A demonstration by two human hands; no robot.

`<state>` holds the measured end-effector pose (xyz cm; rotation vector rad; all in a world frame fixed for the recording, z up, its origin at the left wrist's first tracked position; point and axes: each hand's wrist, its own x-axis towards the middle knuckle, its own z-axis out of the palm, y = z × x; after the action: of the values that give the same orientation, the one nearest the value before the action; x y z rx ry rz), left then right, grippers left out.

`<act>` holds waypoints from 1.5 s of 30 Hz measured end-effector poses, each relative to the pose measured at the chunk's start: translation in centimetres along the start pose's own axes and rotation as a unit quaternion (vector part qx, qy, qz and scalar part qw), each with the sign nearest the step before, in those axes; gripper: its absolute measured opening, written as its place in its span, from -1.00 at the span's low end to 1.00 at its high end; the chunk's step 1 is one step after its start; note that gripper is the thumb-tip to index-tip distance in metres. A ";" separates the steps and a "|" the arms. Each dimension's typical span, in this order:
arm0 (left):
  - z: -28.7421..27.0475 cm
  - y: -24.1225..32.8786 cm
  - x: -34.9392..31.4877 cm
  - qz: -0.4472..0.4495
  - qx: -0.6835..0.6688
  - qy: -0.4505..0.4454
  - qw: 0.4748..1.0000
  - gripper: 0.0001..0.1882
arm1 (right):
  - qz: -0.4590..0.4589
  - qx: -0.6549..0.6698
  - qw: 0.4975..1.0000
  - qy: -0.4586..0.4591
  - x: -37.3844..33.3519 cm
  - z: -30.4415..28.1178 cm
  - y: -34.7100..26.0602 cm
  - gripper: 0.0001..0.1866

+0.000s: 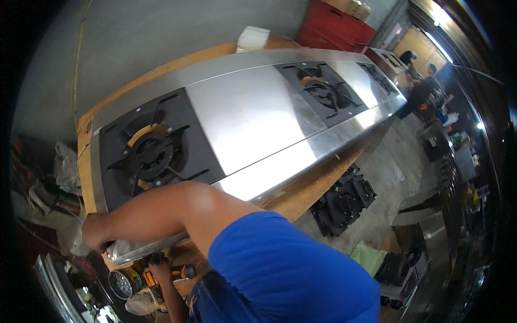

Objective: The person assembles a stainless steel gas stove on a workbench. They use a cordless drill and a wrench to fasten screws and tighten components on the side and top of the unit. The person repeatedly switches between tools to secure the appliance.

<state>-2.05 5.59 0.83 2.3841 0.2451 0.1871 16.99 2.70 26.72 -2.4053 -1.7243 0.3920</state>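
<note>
A long stainless-steel gas stove (253, 116) lies across the view, with black burner panels set in its top. My right hand (96, 232) reaches over the near-left burner (151, 156) to the stove's left end. Its fingers curl down past the corner, and what they grip is hidden. Lower down, my left hand (159, 265) is closed at the stove's front edge, in shadow; I cannot make out what is in it. Close by that hand is an orange-and-black power drill (153, 282). A round tin of small metal parts (125, 283) stands to its left.
The stove rests on a wooden board (318, 185). Black burner grates (344, 202) lie on the concrete floor to the right. A white block (253, 39) and a red cabinet (334, 27) stand behind. A person (425, 89) is far right. Plastic wrap (65, 167) lies left.
</note>
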 end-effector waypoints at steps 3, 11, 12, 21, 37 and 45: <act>-0.5 2.5 0.0 -0.100 -0.047 -0.003 0.994 -0.76 | 0.008 0.006 1.000 0.011 -0.7 -0.4 0.0 -0.63; -0.1 2.1 -0.7 -0.100 0.062 -0.025 0.993 -0.61 | -0.054 0.103 0.980 0.159 -0.7 1.5 0.6 -0.77; -0.2 2.1 -0.8 -0.068 0.138 -0.075 0.985 -0.61 | -0.014 0.055 0.996 0.072 -0.5 1.2 0.2 -0.76; -5.2 6.3 -1.4 -0.145 0.039 0.030 0.988 -0.75 | 0.052 -0.003 0.999 -0.012 -2.6 -2.4 -0.8 -0.48; -9.2 6.8 -8.4 -0.211 0.048 -0.043 0.975 -0.77 | 0.010 0.000 1.000 0.017 -2.5 -2.0 -0.4 -0.51; -2.0 4.3 -11.6 -0.330 0.091 0.023 0.939 -0.62 | 0.003 -0.008 1.000 0.027 -2.6 -1.8 -0.5 -0.51</act>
<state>-13.20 1.19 4.45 2.3331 1.1008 -0.1038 16.29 0.41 28.87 -2.4086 -1.7052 0.3130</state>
